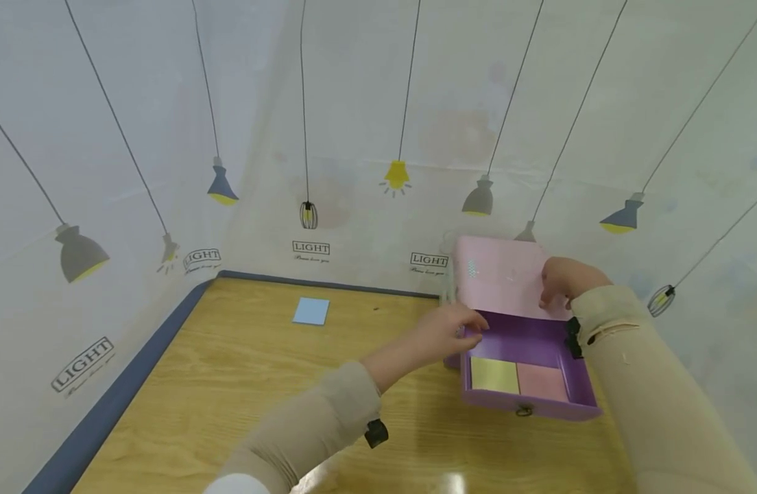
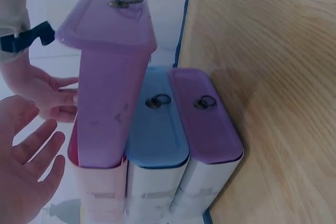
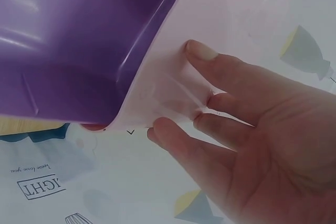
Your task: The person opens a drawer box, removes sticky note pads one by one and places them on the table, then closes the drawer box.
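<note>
A small drawer unit with a pink top casing stands at the right end of the table. Its top purple drawer is pulled out toward me. Inside it lie a yellow sticky-note pad and a pink sticky-note pad, side by side. My left hand is over the drawer's left rim, its fingers loosely bent and holding nothing. With bent fingers, my right hand touches the casing's right side; in the right wrist view its fingertips rest at the pink wall.
A light blue square note lies on the wooden table near the back. Below the pulled-out drawer, a blue drawer and another purple drawer are closed, each with a ring pull. A lamp-printed wall covering rises behind.
</note>
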### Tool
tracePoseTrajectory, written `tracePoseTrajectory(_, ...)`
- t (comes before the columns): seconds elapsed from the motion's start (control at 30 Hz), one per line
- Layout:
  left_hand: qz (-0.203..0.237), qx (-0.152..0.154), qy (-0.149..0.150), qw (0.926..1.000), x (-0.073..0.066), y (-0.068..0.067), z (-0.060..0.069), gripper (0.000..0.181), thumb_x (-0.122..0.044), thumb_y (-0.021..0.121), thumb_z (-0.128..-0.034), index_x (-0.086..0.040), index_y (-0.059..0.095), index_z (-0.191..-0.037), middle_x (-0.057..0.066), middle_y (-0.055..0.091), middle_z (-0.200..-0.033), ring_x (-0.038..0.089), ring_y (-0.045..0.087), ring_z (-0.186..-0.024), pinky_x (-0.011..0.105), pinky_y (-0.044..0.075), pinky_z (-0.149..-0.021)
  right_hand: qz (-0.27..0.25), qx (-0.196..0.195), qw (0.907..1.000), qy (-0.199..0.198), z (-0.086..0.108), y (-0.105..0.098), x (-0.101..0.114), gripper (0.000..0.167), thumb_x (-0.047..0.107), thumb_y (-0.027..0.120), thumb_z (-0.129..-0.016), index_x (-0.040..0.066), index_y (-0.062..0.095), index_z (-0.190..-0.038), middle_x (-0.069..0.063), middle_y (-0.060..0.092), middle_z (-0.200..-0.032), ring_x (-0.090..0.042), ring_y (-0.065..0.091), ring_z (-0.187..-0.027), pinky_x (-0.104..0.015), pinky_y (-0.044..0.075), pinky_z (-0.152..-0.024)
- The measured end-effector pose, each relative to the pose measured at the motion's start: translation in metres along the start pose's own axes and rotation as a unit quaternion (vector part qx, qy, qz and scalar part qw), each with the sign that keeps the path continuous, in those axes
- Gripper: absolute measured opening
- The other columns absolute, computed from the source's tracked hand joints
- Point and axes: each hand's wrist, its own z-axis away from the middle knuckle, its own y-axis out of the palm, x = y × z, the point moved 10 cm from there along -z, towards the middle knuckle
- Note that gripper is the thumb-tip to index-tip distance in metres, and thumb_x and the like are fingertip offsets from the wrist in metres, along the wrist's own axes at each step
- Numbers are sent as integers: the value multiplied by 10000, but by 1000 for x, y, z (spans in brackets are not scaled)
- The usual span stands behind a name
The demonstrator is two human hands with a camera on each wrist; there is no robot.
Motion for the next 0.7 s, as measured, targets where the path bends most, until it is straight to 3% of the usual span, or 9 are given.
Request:
tracePoseTrajectory(0.17, -1011, 476, 326, 9932, -13, 25, -4, 253, -291, 636, -954, -185, 695, -1176, -93, 665, -1107, 23, 600, -950, 138, 452, -797, -44, 9, 10000, -11, 3, -1, 0, 498, 69, 754, -801, -214, 524, -1140, -352, 554, -1128, -352, 602, -885, -387, 558, -632)
tracePoseTrajectory(0.4, -2646, 810, 565, 9593, -26, 49, -2, 297, -450, 584, -956, -315, 662, -1208, -171, 659, -1097, 8, 611, -962, 344, 428, -916, 111, 5, 9999, -52, 2, -2, 1, 402, 71, 754, -792, -178, 565, -1045, -254, 602, -985, -336, 610, -815, -380, 550, -612)
tracePoseTrajectory(0.57, -3294, 920, 587, 9379, -31, 58, 1, 305, -510, 560, -947, -372, 652, -1203, -212, 657, -1020, -5, 605, -888, 390, 363, -942, 205, -33, 9998, -31, 2, -2, 2, 415, 74, 756, -794, -181, 564, -1060, -261, 603, -996, -328, 617, -792, -379, 547, -602)
tracePoseTrajectory(0.7, -3564, 883, 642, 9279, -32, 62, 2, 288, -520, 553, -946, -381, 664, -1173, -217, 665, -906, -7, 595, -785, 405, 347, -949, 211, -58, 9998, -32, 3, -3, 3, 413, 70, 758, -792, -183, 565, -1055, -265, 603, -995, -327, 617, -790, -382, 545, -601)
